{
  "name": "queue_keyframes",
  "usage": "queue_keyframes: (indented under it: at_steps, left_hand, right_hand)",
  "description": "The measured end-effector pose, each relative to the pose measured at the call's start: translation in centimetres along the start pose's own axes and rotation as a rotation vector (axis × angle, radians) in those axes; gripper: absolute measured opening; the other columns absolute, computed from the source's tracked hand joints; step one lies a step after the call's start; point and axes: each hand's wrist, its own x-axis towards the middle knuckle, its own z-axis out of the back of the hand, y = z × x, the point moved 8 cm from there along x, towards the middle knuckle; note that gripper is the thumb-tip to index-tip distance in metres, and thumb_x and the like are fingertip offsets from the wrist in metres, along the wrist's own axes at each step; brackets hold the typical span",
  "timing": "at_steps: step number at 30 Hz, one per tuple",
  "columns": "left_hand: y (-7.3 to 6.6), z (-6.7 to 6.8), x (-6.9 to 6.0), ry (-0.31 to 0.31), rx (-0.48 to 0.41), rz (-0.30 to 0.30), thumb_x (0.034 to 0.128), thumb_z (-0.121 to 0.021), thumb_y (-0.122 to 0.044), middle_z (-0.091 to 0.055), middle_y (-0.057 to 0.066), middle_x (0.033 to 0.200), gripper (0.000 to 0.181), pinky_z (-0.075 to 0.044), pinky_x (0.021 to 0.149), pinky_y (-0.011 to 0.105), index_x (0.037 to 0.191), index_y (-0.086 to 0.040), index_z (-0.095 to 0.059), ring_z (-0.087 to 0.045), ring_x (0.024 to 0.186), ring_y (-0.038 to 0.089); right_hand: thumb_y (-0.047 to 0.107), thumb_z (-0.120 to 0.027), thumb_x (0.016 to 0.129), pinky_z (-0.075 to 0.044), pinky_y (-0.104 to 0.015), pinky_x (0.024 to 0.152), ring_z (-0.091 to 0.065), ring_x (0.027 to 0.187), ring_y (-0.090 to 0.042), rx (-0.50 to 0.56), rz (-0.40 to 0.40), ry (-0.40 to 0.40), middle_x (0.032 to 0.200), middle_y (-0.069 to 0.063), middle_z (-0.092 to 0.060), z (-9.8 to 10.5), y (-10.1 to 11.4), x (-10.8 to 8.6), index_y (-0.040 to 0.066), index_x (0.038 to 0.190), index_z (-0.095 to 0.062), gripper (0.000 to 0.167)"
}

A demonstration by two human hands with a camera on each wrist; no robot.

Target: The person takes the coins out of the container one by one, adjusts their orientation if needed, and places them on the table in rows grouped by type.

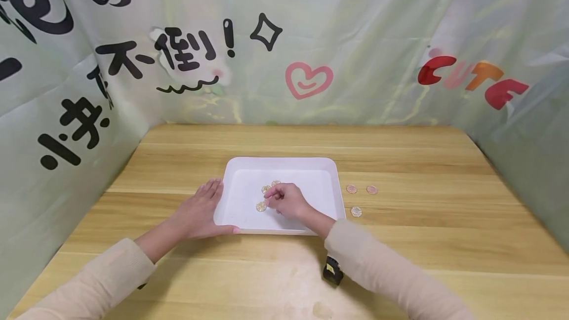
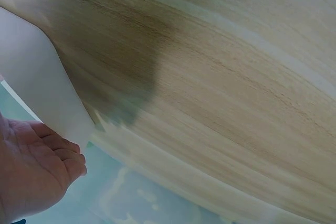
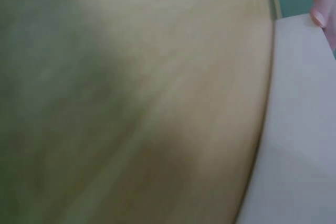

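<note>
A white tray (image 1: 306,189) lies on the wooden table. My left hand (image 1: 202,214) rests against its left side in the head view, fingers extended, thumb along the front edge. The left wrist view shows that hand (image 2: 39,166) beside the tray's outer wall (image 2: 47,72). Over the tray's inside, my right hand (image 1: 288,201) has its fingers curled, with the fingertips close together. Just by them are a gold-toned patterned disc (image 1: 261,207), a second disc (image 1: 265,189) and a third disc (image 1: 276,182), partly covered. Whether the fingertips pinch a disc is hidden.
Right of the tray, two pinkish discs (image 1: 351,189) and a paler disc (image 1: 356,211) lie on the table (image 1: 422,241). A printed cloth (image 1: 364,63) borders the table's back and sides. A black device (image 1: 332,271) shows under the right sleeve (image 1: 378,260).
</note>
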Motion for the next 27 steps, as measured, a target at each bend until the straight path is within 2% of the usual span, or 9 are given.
queue_keyframes:
  at_steps: [5, 9, 13, 21, 24, 27]
  left_hand:
    - [0.0, 0.2, -0.1, 0.003, -0.003, 0.004, 0.0716, -0.059, -0.067, -0.027, 0.031, 0.146, 0.111, -0.027, 0.112, 0.051, 0.138, 0.015, -0.027, -0.026, 0.137, 0.042]
    - [0.0, 0.2, -0.1, 0.007, 0.003, 0.004, 0.0716, -0.059, -0.067, -0.027, 0.031, 0.146, 0.111, -0.026, 0.112, 0.051, 0.139, 0.015, -0.027, -0.026, 0.137, 0.042]
    - [0.0, 0.2, -0.1, 0.005, 0.001, 0.001, 0.0715, -0.059, -0.067, -0.027, 0.031, 0.146, 0.111, -0.027, 0.112, 0.051, 0.138, 0.015, -0.027, -0.026, 0.137, 0.042]
    - [-0.1, 0.3, -0.2, 0.007, -0.003, 0.0, 0.0716, -0.059, -0.067, -0.028, 0.031, 0.146, 0.111, -0.027, 0.112, 0.051, 0.138, 0.016, -0.027, -0.027, 0.137, 0.042]
    - [-0.1, 0.3, -0.1, 0.003, -0.005, -0.002, 0.0717, -0.059, -0.067, -0.028, 0.032, 0.145, 0.11, -0.027, 0.112, 0.051, 0.138, 0.016, -0.028, -0.027, 0.136, 0.043]
    - [-0.2, 0.3, -0.2, 0.004, -0.007, -0.002, 0.0718, -0.059, -0.067, -0.028, 0.032, 0.145, 0.11, -0.027, 0.112, 0.051, 0.138, 0.016, -0.028, -0.027, 0.136, 0.043]
  right_hand:
    - [-0.002, -0.063, 0.083, -0.03, -0.015, 0.04, -0.035, 0.041, -0.006, -0.051, 0.01, 0.021, 0.055, 0.004, -0.041, -1.2, -0.1, 0.2, -0.005, 0.094, -0.064, 0.012]
    - [-0.004, -0.063, 0.081, -0.028, -0.013, 0.039, -0.031, 0.038, -0.004, -0.121, 0.044, 0.003, 0.049, 0.005, -0.037, -1.6, 0.1, 0.4, -0.005, 0.093, -0.064, 0.012]
    - [-0.005, -0.064, 0.079, -0.029, -0.013, 0.04, -0.032, 0.041, -0.005, -0.179, 0.058, -0.013, 0.05, 0.004, -0.037, -1.8, 0.4, 0.5, -0.005, 0.091, -0.063, 0.012]
    - [-0.004, -0.067, 0.078, -0.039, -0.016, 0.052, -0.044, 0.056, -0.009, -0.305, 0.048, -0.001, 0.06, 0.0, -0.047, -2.4, 1.1, 0.2, -0.003, 0.086, -0.059, 0.011]
    - [-0.002, -0.07, 0.077, -0.038, -0.015, 0.054, -0.044, 0.059, -0.009, -0.388, 0.054, -0.028, 0.062, 0.0, -0.049, -2.3, 1.6, 0.1, -0.001, 0.082, -0.058, 0.013]
    - [0.001, -0.071, 0.077, -0.034, -0.017, 0.05, -0.041, 0.058, -0.01, -0.442, 0.029, -0.036, 0.062, 0.0, -0.046, -2.3, 1.6, 0.0, 0.002, 0.079, -0.055, 0.017]
